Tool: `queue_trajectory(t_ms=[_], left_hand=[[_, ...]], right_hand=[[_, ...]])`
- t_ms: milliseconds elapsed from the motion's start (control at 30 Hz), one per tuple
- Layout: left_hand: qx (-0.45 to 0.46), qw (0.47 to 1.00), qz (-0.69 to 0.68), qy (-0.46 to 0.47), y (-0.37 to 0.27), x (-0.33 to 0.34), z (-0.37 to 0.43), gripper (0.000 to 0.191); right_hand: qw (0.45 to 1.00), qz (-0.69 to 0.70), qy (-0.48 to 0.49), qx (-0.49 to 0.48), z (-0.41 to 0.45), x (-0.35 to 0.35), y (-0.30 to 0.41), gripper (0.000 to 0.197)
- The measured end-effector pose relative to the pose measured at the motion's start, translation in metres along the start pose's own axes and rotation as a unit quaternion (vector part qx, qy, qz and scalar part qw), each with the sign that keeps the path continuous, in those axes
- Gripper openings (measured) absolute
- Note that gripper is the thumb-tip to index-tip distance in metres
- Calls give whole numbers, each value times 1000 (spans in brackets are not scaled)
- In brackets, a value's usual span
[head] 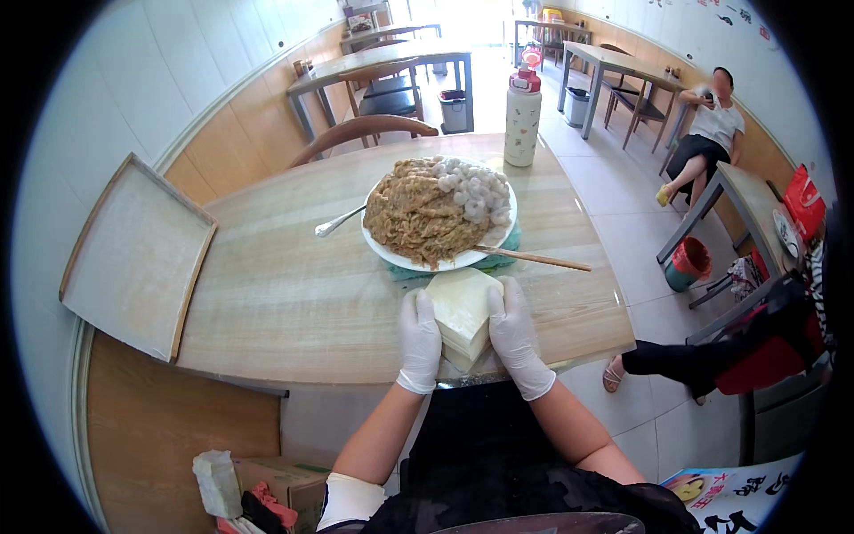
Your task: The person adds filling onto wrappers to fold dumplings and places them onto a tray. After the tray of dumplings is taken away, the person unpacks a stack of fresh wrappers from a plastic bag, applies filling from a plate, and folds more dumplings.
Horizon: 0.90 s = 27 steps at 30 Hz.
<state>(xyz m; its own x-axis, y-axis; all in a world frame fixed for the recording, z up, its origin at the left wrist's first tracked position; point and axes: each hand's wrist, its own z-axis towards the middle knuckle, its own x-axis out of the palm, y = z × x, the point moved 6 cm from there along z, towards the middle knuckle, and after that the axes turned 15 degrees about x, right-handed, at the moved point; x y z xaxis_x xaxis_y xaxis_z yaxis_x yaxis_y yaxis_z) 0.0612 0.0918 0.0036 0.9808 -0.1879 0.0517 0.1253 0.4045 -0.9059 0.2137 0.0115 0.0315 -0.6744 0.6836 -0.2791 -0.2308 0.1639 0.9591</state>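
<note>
Both my hands wear white disposable gloves. Between them is a thick stack of pale dough wrappers point(462, 304), with one corner towards me. My left hand point(420, 337) presses its left side, and my right hand point(517, 334) grips the right side with the thumb near the top. Just beyond the stack stands a large white plate point(377, 252) heaped with minced filling point(423, 210). Peeled shrimp point(477, 190) cover the heap's right side. A metal spoon handle point(339, 221) juts out left, and a wooden stick point(534, 256) sticks out right. Under the plate lies a green cloth point(405, 272).
A white bottle point(522, 123) with a red lid stands at the table's far right corner. On the left, a wood-framed tray point(137, 260) rests on the table's edge. One person point(710, 127) sits by the right wall; another person's leg point(674, 360) extends near the table's right side.
</note>
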Motion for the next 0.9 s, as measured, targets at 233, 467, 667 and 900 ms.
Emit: queue_trajectory(t_ms=[233, 467, 667, 900], left_hand=[[29, 993, 105, 49, -12, 0, 14, 33], [80, 978, 191, 33, 0, -12, 23, 32], [107, 979, 133, 108, -19, -27, 23, 43], [132, 928, 299, -176, -54, -303, 76, 30]], right_hand=[[996, -13, 91, 22, 13, 3, -3, 33], [997, -42, 65, -16, 14, 23, 3, 32], [990, 32, 135, -24, 9, -18, -11, 43], [987, -134, 47, -80, 14, -120, -40, 46]])
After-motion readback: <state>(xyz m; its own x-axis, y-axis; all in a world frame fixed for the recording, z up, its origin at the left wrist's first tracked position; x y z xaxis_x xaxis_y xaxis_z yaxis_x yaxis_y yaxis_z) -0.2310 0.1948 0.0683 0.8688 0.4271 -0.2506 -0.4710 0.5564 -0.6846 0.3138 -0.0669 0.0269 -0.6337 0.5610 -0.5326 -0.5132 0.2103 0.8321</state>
